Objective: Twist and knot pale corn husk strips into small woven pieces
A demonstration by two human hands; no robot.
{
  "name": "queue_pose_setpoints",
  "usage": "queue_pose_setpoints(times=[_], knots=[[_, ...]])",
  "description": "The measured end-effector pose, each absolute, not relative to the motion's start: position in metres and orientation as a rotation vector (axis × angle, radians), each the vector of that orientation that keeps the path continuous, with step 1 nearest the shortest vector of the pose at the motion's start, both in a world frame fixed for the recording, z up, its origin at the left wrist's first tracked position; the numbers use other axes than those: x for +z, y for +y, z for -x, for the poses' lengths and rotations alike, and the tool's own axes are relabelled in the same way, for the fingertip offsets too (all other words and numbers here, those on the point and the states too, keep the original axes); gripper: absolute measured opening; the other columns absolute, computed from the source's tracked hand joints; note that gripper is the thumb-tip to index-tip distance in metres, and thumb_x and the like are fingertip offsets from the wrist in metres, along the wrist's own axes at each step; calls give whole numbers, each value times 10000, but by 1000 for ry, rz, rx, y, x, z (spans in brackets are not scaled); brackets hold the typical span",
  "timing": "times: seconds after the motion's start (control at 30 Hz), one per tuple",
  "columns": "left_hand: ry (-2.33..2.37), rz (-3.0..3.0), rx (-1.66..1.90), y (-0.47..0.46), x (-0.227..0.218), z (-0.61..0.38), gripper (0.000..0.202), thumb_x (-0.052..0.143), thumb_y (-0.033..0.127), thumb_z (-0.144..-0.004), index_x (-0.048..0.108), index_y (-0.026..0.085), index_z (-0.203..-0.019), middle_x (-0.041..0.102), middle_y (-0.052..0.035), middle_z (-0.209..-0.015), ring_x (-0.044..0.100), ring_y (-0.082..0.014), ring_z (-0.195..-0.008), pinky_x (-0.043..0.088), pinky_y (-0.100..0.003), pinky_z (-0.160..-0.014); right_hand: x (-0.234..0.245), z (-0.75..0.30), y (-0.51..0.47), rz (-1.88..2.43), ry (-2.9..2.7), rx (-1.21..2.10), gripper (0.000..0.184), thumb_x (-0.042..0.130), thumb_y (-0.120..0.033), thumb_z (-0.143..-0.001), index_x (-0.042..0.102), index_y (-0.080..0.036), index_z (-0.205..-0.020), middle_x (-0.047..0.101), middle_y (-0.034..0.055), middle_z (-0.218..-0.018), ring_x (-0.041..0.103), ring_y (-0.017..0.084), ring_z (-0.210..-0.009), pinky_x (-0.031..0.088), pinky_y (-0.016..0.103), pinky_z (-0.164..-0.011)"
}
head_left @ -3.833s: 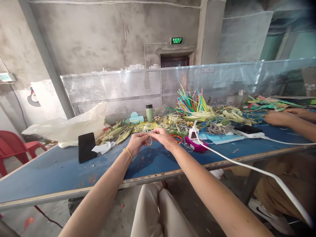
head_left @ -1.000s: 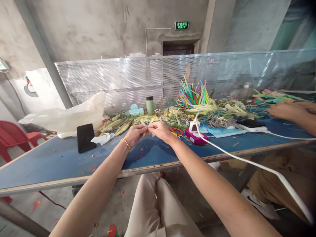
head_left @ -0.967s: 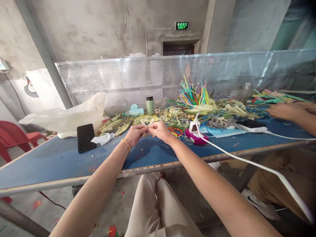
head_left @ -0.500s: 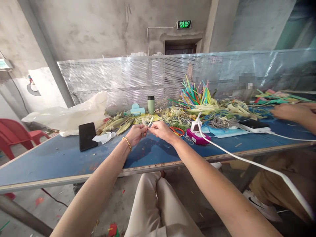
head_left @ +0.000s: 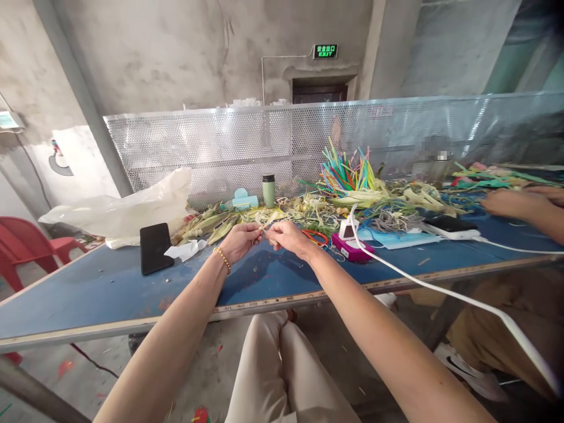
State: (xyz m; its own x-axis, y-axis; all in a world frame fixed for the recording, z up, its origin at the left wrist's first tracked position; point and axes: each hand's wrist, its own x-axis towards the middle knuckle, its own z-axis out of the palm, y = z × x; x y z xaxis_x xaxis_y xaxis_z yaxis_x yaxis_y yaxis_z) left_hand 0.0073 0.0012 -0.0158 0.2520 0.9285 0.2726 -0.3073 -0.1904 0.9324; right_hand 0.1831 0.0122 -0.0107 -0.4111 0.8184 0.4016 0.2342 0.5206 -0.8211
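**Long blue-topped worktable (head_left: 101, 294) before a rough grey concrete wall (head_left: 167, 53), with a narrow pale strip (head_left: 271, 220) being held above it**

The background is being crossed by a silvery perforated metal screen (head_left: 198, 141); a green-lit exit sign (head_left: 325, 51) is being displayed on the wall above.

Over the middle of the table, the strip is being pinched by the bare left hand (head_left: 241, 241), on whose wrist a gold beaded bracelet (head_left: 222, 259) is being worn, and by the bare right hand (head_left: 288, 238). Both grips are narrow, thumbs and fingers being closed on the strip. Pale ends are being pointed upward in a V; whether one piece or two is being held cannot be told.

To the left, a flat black phone (head_left: 156, 248) is being bordered by a crumpled white paper (head_left: 185, 251). Behind the hands, the table is being covered by dry yellow-green husks (head_left: 211, 228), with an upright green, black-lidded bottle (head_left: 268, 192) and a fan of thin multicoloured stems (head_left: 346, 171) being seen farther back. To the right, a small white block (head_left: 348, 229) is being supported by a magenta box (head_left: 350, 249). At far right, a co-worker's hands (head_left: 515, 202) are being partly cut off by the view's edge.
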Motion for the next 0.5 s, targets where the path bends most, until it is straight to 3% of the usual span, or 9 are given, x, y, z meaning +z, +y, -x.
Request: queue_pose_setpoints(times=[0.2,0.37,0.5], knots=[[616,-1262,1292,0,-16,-9,200,781,51,-654,708,87,-837,636,-47,-711,568,-102,-613,408,-230,-585,-5,-183,13,868,-1636,1044,337,752,-447,-753,610,-154,-665,649,36,-634,563,105,-489,364,220,-440],[655,-1293,1194,-5,-15,-11,135,785,67,-647,703,64,-754,625,-61,-710,552,-95,-609,396,-236,-576,-8,-182,15,717,-1645,968,287,764,-407,-708,601,-170,-709,578,-16,-577,495,98,-481,366,228,-458],[669,-1312,1173,-8,-14,-14,204,843,145,-605,707,59,-731,620,-55,-692,546,-99,-598,381,-248,-564,-10,-182,16,701,-1689,819,276,736,-387,-728,568,-179,-657,566,-9,-575,505,110,-517,375,238,-491]])
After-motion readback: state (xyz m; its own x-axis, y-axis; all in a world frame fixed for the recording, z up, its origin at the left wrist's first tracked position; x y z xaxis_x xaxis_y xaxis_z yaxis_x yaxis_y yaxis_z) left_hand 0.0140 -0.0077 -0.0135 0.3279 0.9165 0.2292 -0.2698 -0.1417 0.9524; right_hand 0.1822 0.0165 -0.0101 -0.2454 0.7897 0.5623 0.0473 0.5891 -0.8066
